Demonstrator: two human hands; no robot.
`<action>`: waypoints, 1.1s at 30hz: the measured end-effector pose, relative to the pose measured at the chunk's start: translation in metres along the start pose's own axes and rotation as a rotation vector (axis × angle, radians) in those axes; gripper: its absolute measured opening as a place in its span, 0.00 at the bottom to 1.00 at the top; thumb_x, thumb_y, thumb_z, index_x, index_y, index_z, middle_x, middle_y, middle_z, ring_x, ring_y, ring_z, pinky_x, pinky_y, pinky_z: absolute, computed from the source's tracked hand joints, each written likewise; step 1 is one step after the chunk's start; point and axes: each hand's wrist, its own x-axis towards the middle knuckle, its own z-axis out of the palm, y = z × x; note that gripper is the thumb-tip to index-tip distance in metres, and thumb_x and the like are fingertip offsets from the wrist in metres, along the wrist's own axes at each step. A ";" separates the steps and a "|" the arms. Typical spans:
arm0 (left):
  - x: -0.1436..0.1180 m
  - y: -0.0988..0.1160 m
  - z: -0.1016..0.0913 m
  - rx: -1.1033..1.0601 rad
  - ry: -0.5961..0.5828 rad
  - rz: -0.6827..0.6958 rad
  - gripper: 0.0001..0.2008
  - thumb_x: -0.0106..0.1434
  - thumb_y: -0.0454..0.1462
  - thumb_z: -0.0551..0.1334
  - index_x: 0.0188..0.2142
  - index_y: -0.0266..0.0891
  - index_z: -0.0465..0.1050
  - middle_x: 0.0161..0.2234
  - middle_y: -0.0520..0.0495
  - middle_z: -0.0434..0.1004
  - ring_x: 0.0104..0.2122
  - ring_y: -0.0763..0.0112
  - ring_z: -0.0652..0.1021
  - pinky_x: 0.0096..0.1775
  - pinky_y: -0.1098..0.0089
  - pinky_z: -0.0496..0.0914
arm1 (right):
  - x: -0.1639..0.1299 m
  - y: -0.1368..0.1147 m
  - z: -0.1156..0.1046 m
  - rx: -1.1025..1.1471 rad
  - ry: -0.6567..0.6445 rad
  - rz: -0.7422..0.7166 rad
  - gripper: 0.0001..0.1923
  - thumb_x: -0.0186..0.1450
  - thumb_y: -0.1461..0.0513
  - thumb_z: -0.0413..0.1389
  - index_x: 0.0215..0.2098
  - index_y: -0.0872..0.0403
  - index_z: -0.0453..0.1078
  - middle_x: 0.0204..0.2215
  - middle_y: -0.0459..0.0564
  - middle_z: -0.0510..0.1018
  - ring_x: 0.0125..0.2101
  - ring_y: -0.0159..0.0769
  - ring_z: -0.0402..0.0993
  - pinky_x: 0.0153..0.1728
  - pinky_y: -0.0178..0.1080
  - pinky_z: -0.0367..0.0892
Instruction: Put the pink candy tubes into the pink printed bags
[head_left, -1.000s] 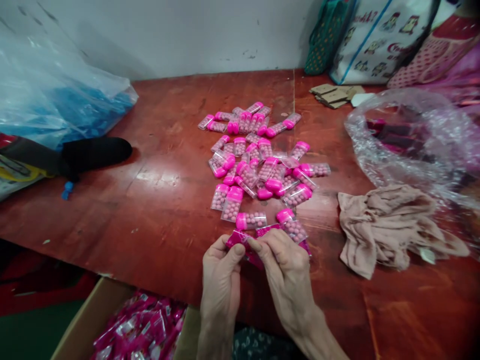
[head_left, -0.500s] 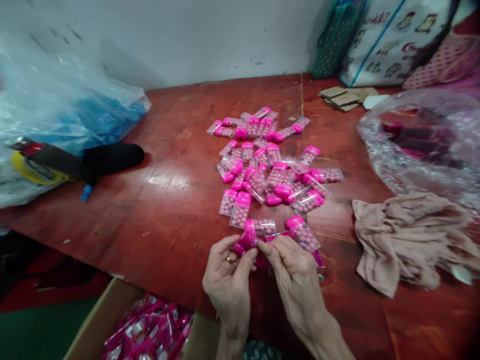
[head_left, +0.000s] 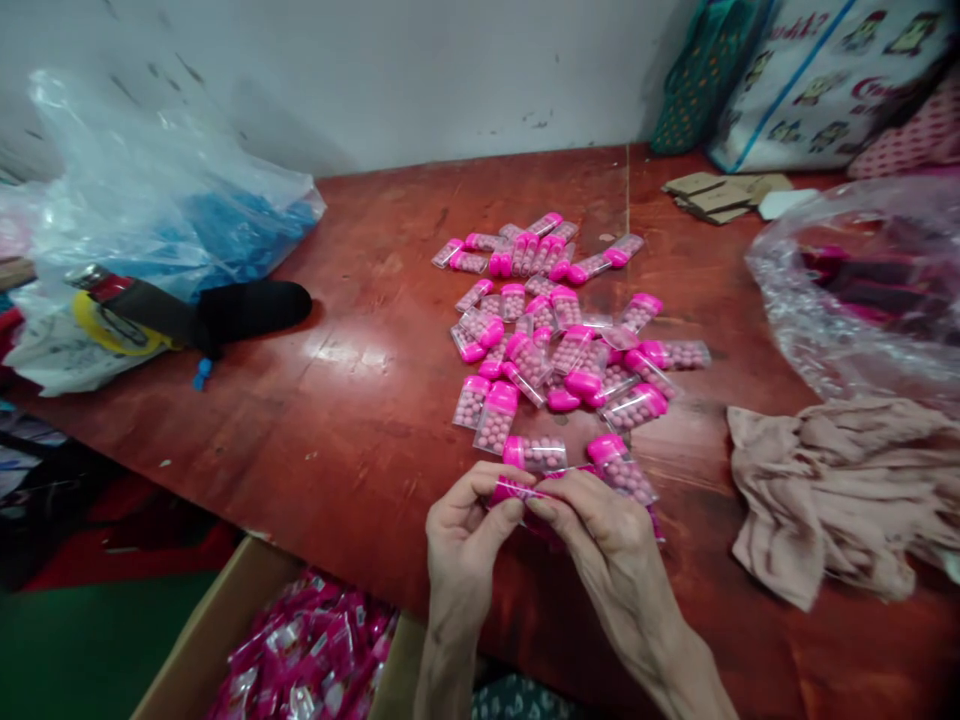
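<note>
A small shiny pink packet (head_left: 511, 489) is pinched between the fingertips of both my hands. My left hand (head_left: 466, 545) grips its left side with thumb and forefinger, and my right hand (head_left: 609, 540) closes on the right side. Fingers hide most of the packet, so its contents cannot be made out. More pink wrapping lies partly covered under my right hand. Just beyond my fingers are a clear container (head_left: 538, 453) of pink beads lying on its side and another bead container (head_left: 628, 476). Farther back spreads a loose pile of pink-capped bead containers (head_left: 574, 350).
An open cardboard box (head_left: 217, 615) of pink packets (head_left: 315, 645) stands below the table edge. A black-handled tool (head_left: 247, 312) and plastic bag (head_left: 247, 225) lie left. To the right are a beige cloth (head_left: 817, 490), a clear plastic bag (head_left: 780, 290) and cardboard pieces (head_left: 720, 196).
The view has swung slightly left, so everything appears farther right. My hands have drawn closer together at the packet, and less of it shows between my fingers.
</note>
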 end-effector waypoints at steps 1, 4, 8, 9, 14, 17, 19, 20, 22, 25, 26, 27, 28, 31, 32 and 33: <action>0.000 0.000 0.001 -0.051 0.049 -0.041 0.00 0.51 0.32 0.66 0.26 0.36 0.76 0.29 0.48 0.76 0.30 0.71 0.75 0.35 0.72 0.68 | -0.001 -0.001 -0.001 0.018 0.009 0.030 0.05 0.63 0.64 0.56 0.37 0.52 0.72 0.30 0.46 0.77 0.31 0.35 0.71 0.32 0.34 0.65; 0.000 -0.002 0.005 -0.156 0.168 -0.122 0.03 0.49 0.34 0.68 0.24 0.37 0.77 0.24 0.50 0.75 0.24 0.75 0.73 0.31 0.73 0.69 | -0.004 -0.003 -0.003 0.025 0.081 0.115 0.15 0.54 0.62 0.64 0.40 0.53 0.72 0.30 0.45 0.78 0.27 0.34 0.72 0.30 0.34 0.66; -0.001 -0.005 0.007 -0.161 0.189 -0.112 0.07 0.49 0.39 0.69 0.23 0.37 0.77 0.23 0.49 0.76 0.25 0.71 0.74 0.33 0.69 0.70 | -0.007 -0.004 -0.003 0.083 0.135 0.148 0.02 0.59 0.63 0.60 0.30 0.54 0.72 0.24 0.43 0.75 0.22 0.31 0.70 0.26 0.33 0.65; -0.002 -0.006 0.008 -0.164 0.191 -0.103 0.06 0.50 0.39 0.68 0.23 0.38 0.78 0.23 0.49 0.77 0.26 0.70 0.75 0.35 0.68 0.71 | -0.007 -0.003 -0.003 0.096 0.144 0.153 0.02 0.60 0.63 0.59 0.29 0.54 0.72 0.23 0.43 0.75 0.22 0.31 0.69 0.26 0.32 0.65; -0.004 -0.003 0.012 -0.084 0.136 0.060 0.05 0.55 0.36 0.65 0.26 0.38 0.79 0.44 0.43 0.75 0.41 0.62 0.75 0.46 0.63 0.67 | -0.006 -0.003 -0.005 0.049 0.115 0.137 0.08 0.63 0.63 0.56 0.26 0.55 0.71 0.21 0.43 0.73 0.23 0.30 0.68 0.26 0.32 0.62; -0.004 -0.002 0.012 -0.055 0.091 0.095 0.07 0.57 0.37 0.62 0.28 0.37 0.79 0.40 0.43 0.76 0.39 0.63 0.75 0.43 0.64 0.69 | -0.008 -0.003 -0.004 0.005 0.104 0.122 0.13 0.64 0.62 0.55 0.21 0.55 0.68 0.18 0.42 0.68 0.21 0.29 0.64 0.23 0.32 0.59; -0.003 -0.004 0.012 -0.070 0.095 0.072 0.08 0.58 0.37 0.62 0.29 0.36 0.79 0.31 0.45 0.76 0.35 0.66 0.75 0.39 0.68 0.70 | -0.010 -0.003 -0.003 -0.005 0.111 0.101 0.15 0.64 0.62 0.53 0.20 0.55 0.67 0.16 0.41 0.66 0.20 0.28 0.63 0.22 0.32 0.58; -0.003 -0.005 0.011 -0.075 0.107 0.064 0.08 0.58 0.37 0.62 0.29 0.36 0.79 0.30 0.46 0.76 0.33 0.67 0.75 0.38 0.69 0.70 | -0.012 -0.002 -0.003 -0.002 0.106 0.092 0.16 0.65 0.62 0.52 0.20 0.55 0.67 0.17 0.41 0.66 0.20 0.29 0.63 0.22 0.32 0.58; -0.002 -0.006 0.008 -0.082 0.158 0.055 0.07 0.57 0.37 0.63 0.27 0.36 0.78 0.28 0.47 0.76 0.31 0.69 0.75 0.36 0.71 0.70 | -0.014 -0.001 -0.006 -0.012 0.139 0.071 0.14 0.67 0.62 0.49 0.24 0.55 0.68 0.19 0.43 0.69 0.22 0.30 0.65 0.24 0.33 0.59; 0.001 -0.007 0.003 -0.122 0.243 0.018 0.07 0.55 0.38 0.65 0.27 0.36 0.78 0.28 0.48 0.76 0.30 0.71 0.75 0.35 0.72 0.71 | -0.015 0.005 -0.017 -0.255 0.309 0.025 0.08 0.67 0.62 0.49 0.35 0.55 0.70 0.29 0.49 0.73 0.32 0.37 0.68 0.35 0.38 0.63; 0.002 -0.007 0.002 -0.145 0.261 -0.001 0.07 0.55 0.39 0.65 0.28 0.36 0.78 0.28 0.48 0.77 0.30 0.71 0.76 0.36 0.72 0.71 | -0.014 0.009 -0.021 -0.407 0.363 0.028 0.08 0.66 0.61 0.51 0.39 0.55 0.70 0.32 0.52 0.73 0.35 0.41 0.66 0.38 0.42 0.62; 0.002 -0.007 0.001 -0.171 0.272 -0.023 0.07 0.54 0.39 0.65 0.28 0.36 0.78 0.28 0.48 0.77 0.30 0.72 0.76 0.36 0.73 0.71 | -0.013 0.013 -0.025 -0.567 0.391 0.049 0.10 0.65 0.60 0.53 0.41 0.56 0.70 0.34 0.55 0.72 0.37 0.45 0.64 0.40 0.45 0.61; 0.003 -0.008 0.000 -0.194 0.278 -0.041 0.07 0.54 0.39 0.66 0.28 0.35 0.78 0.29 0.48 0.78 0.30 0.72 0.76 0.36 0.73 0.71 | -0.012 0.018 -0.028 -0.707 0.384 0.085 0.13 0.63 0.58 0.54 0.43 0.57 0.70 0.34 0.57 0.71 0.38 0.47 0.62 0.40 0.48 0.60; 0.005 -0.010 -0.002 -0.244 0.293 -0.069 0.07 0.53 0.38 0.66 0.28 0.35 0.78 0.30 0.48 0.78 0.29 0.73 0.76 0.34 0.74 0.72 | -0.008 0.033 -0.029 -0.882 0.316 0.167 0.14 0.62 0.57 0.55 0.42 0.58 0.71 0.32 0.58 0.69 0.36 0.49 0.59 0.37 0.50 0.60; 0.005 -0.011 -0.003 -0.254 0.297 -0.074 0.07 0.53 0.38 0.67 0.28 0.35 0.78 0.30 0.48 0.79 0.29 0.73 0.76 0.34 0.74 0.72 | -0.007 0.037 -0.028 -0.865 0.311 0.163 0.13 0.62 0.57 0.55 0.41 0.58 0.71 0.33 0.58 0.69 0.36 0.49 0.59 0.38 0.51 0.61; 0.005 -0.011 -0.003 -0.260 0.302 -0.079 0.07 0.53 0.38 0.67 0.28 0.36 0.78 0.30 0.48 0.79 0.29 0.73 0.77 0.34 0.74 0.72 | -0.007 0.040 -0.027 -0.808 0.322 0.158 0.12 0.61 0.58 0.55 0.40 0.57 0.71 0.34 0.58 0.69 0.37 0.49 0.60 0.39 0.51 0.60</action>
